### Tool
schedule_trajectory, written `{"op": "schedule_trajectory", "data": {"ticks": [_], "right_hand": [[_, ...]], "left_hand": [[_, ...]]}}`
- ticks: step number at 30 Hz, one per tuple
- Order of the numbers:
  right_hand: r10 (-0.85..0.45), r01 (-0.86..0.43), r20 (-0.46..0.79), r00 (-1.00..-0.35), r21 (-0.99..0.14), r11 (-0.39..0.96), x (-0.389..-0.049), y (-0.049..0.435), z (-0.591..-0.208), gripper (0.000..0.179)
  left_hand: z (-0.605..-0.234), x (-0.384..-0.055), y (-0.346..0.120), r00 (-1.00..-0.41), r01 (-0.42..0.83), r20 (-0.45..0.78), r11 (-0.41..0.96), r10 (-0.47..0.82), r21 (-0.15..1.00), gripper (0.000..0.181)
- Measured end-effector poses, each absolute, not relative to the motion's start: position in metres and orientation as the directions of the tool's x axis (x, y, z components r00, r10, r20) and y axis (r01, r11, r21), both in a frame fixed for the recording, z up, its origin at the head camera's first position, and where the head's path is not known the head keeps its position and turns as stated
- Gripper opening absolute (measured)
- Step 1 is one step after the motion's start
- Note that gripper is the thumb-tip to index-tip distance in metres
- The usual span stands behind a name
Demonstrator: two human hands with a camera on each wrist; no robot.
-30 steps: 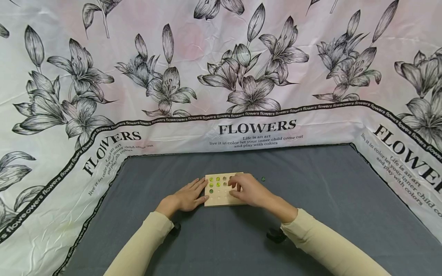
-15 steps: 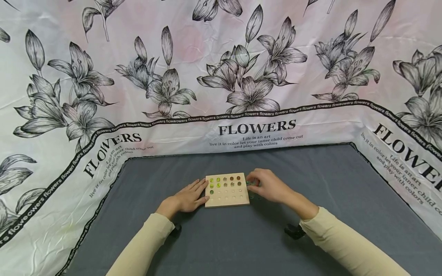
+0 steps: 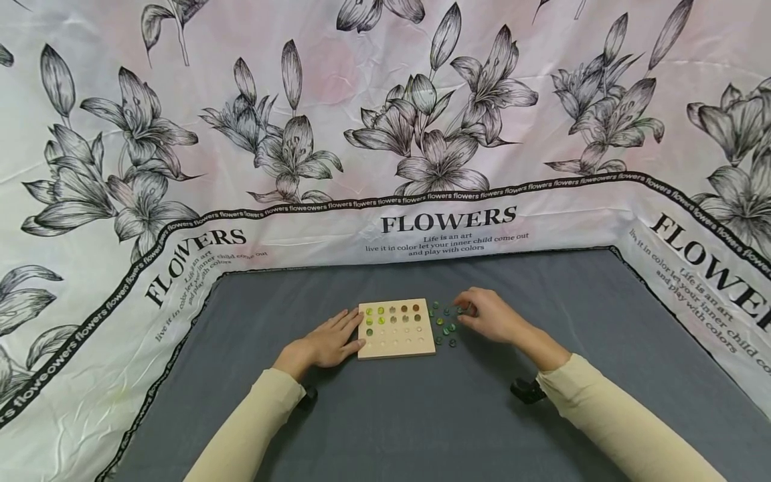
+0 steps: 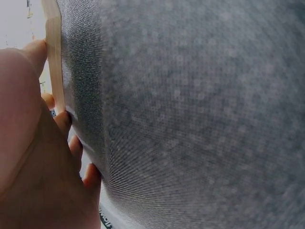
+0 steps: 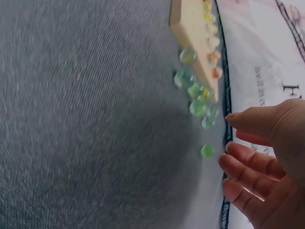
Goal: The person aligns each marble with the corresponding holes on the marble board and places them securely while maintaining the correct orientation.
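Note:
A pale wooden board (image 3: 397, 348) with rows of round hollows lies on the grey cloth. Glass marbles fill its two far rows, yellow-green at the left, clearer and reddish-brown toward the right. One green marble (image 3: 369, 332) sits at the left end of the third row. My left hand (image 3: 322, 343) rests against the board's left edge, fingers straight, thumb at the side. My right hand (image 3: 490, 314) is at the right of the board, thumb and fingers apart with nothing between them. Close to its fingertips lies a single green marble (image 5: 207, 151) on the cloth.
Several loose green and bluish marbles (image 3: 446, 329) lie between the board and my right hand. The grey cloth (image 3: 385, 415) covers the table. A white flower-printed sheet (image 3: 313, 234) rises behind and at both sides.
My right hand has moved from over the board to the right, past the loose marbles, uncovering the board's right part and the marbles. My left hand stays at the board's edge.

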State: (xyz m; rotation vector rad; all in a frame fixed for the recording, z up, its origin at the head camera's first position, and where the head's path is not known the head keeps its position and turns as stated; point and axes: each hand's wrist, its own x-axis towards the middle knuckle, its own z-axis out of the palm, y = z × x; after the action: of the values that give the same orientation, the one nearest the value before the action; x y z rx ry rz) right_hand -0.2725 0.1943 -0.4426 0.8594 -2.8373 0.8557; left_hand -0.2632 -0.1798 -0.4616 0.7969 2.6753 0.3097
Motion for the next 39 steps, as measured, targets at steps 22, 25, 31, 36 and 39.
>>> {"op": "schedule_trajectory", "data": {"ticks": [22, 25, 31, 36, 39], "right_hand": [[-0.396, -0.401, 0.134, -0.908, -0.544, 0.737, -0.298, 0.202, -0.464, 0.016], [-0.383, -0.384, 0.124, -0.915, -0.553, 0.739, -0.3, 0.202, -0.465, 0.013], [-0.377, -0.378, 0.126, -0.918, -0.568, 0.731, -0.303, 0.2, -0.466, 0.008], [-0.386, -0.385, 0.127, -0.914, -0.573, 0.723, -0.302, 0.2, -0.465, 0.007], [-0.395, -0.391, 0.125, -0.91, -0.577, 0.717, -0.3, 0.2, -0.463, 0.007]], "left_hand": [[-0.475, -0.269, -0.18, -0.808, 0.472, -0.255, 0.842, 0.531, 0.262, 0.069], [-0.474, -0.268, -0.179, -0.806, 0.474, -0.256, 0.841, 0.533, 0.259, 0.069], [-0.465, -0.264, -0.178, -0.801, 0.477, -0.26, 0.837, 0.54, 0.268, 0.067], [-0.459, -0.262, -0.177, -0.8, 0.467, -0.272, 0.84, 0.534, 0.275, 0.067], [-0.458, -0.262, -0.177, -0.803, 0.463, -0.272, 0.842, 0.531, 0.278, 0.067]]}}
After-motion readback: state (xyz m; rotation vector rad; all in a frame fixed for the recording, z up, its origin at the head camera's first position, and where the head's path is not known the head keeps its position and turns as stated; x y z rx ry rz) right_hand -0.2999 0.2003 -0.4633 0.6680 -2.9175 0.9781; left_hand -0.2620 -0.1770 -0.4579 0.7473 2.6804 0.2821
